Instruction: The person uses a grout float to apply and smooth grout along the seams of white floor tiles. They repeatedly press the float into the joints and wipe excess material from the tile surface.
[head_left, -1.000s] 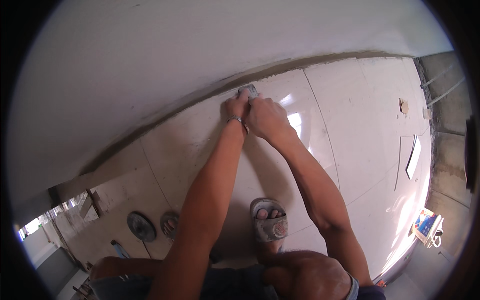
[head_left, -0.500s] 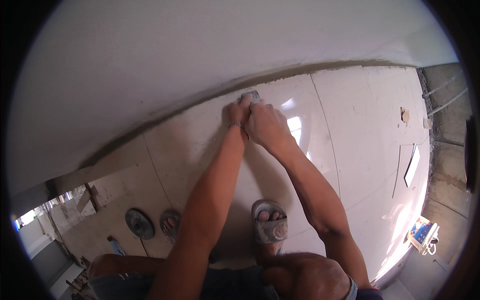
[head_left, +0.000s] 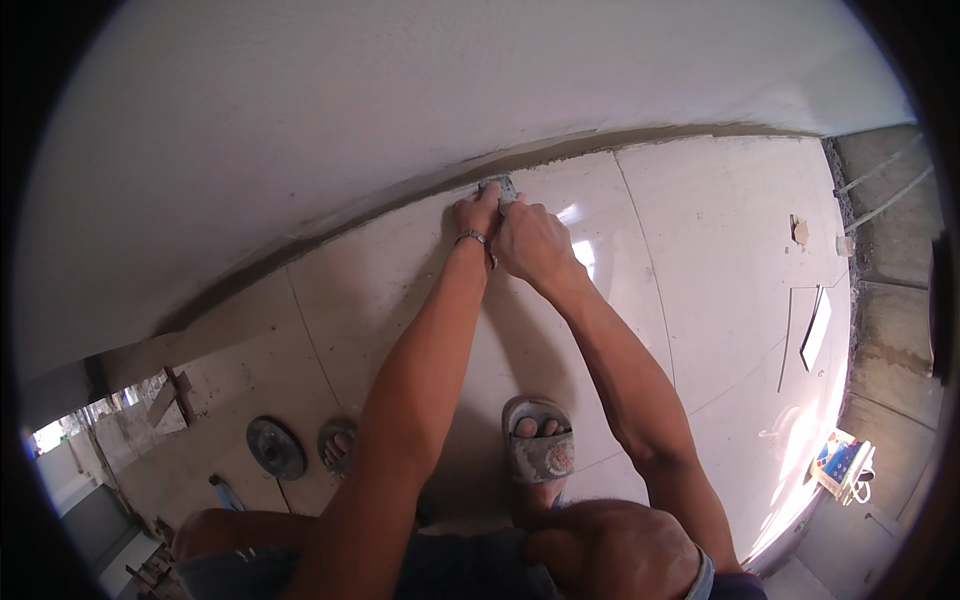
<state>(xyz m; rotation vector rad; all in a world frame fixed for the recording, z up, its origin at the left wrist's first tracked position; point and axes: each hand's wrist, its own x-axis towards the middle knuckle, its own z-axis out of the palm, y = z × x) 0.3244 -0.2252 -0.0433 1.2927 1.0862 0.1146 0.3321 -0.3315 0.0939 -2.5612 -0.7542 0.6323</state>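
Both my arms reach forward to the far edge of the pale floor tiles (head_left: 620, 330), by the wall (head_left: 400, 100). My left hand (head_left: 476, 213) and my right hand (head_left: 537, 241) are close together, closed around a small grey, dusty block-like tool (head_left: 497, 187). Its kind is hard to make out, as my fingers cover much of it. The tool's far end is beside the grey-brown strip (head_left: 540, 155) that runs between the tiles and the wall. A band circles my left wrist.
My sandalled feet stand on the tiles. At the left lie a dark round disc (head_left: 276, 447) and a blue-handled tool (head_left: 228, 492). Rightward are a brown scrap (head_left: 799, 230), a white strip (head_left: 816, 330) and a printed bag (head_left: 841, 463), near the tiles' broken edge and grey ground.
The whole view has shifted slightly. My hands stay closed on the grey tool, moved only a little to the left along the tile edge.
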